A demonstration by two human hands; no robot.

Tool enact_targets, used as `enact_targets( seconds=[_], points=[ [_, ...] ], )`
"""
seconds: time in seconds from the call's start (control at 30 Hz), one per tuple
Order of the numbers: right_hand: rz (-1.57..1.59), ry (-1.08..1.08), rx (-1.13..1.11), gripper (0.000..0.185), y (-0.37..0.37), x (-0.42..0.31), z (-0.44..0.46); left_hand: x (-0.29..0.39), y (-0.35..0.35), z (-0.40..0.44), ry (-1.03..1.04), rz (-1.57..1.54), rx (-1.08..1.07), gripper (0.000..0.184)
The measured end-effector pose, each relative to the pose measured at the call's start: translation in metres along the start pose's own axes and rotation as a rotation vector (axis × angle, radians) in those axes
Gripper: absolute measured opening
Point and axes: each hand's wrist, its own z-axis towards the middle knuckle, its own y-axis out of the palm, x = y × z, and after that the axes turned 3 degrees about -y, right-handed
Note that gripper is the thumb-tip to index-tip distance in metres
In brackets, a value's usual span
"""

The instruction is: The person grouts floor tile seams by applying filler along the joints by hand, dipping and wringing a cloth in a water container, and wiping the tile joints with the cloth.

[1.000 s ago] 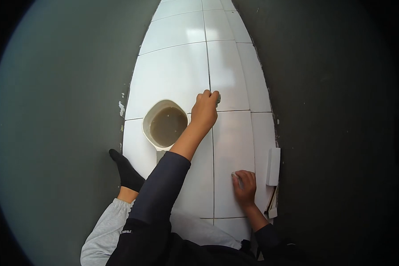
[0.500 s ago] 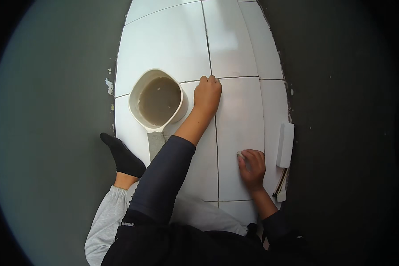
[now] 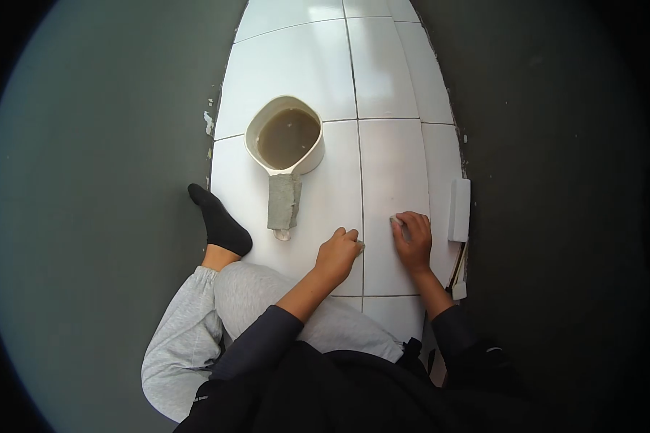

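My left hand [image 3: 337,258] is closed low over the white tiles [image 3: 393,173], beside a dark joint. At its right edge pokes out a small greyish piece [image 3: 360,247], mostly hidden by the fingers. My right hand [image 3: 414,244] rests on the tile to the right of that joint, thumb and fingers pinching a small pale lump [image 3: 396,219] whose kind I cannot make out. Ahead and to the left stands a white dipper [image 3: 318,155] of murky brownish water. Its handle [image 3: 283,202], wrapped in grey material, points back toward me; neither hand touches it.
A white block [image 3: 459,209] lies along the right edge of the tiles, with thin stick-like items [image 3: 458,278] behind it. Dark grey floor [image 3: 101,180] borders both sides. My black-socked foot [image 3: 224,224] is at the left edge, near the dipper.
My left hand has drawn back toward me along the dark joint, from beside the dipper to near my right hand. The right hand keeps its pinch. The view has shifted slightly.
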Motion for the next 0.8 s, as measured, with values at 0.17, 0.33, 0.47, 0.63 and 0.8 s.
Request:
enact_targets(
  seconds=[0.17,0.33,0.47,0.63,0.8],
  points=[
    [-0.008,-0.004,0.011,0.015,0.001,-0.001,-0.001,0.008,0.007,-0.027,-0.049,-0.009,-0.168,0.019],
    [-0.015,0.007,0.007,0.015,0.002,0.0,-0.001,0.019,0.021,-0.038,-0.034,0.033,-0.25,0.01],
    [-0.01,0.005,0.029,0.016,0.002,-0.001,0.0,0.029,0.022,-0.043,-0.004,0.06,-0.293,0.01],
    [-0.004,0.009,0.025,0.016,0.002,0.002,-0.002,0.033,0.029,-0.047,-0.029,0.073,-0.316,0.012],
    [-0.006,-0.01,0.035,0.015,0.003,0.001,-0.001,0.031,0.03,-0.051,0.001,0.059,-0.328,0.011]
  ],
)
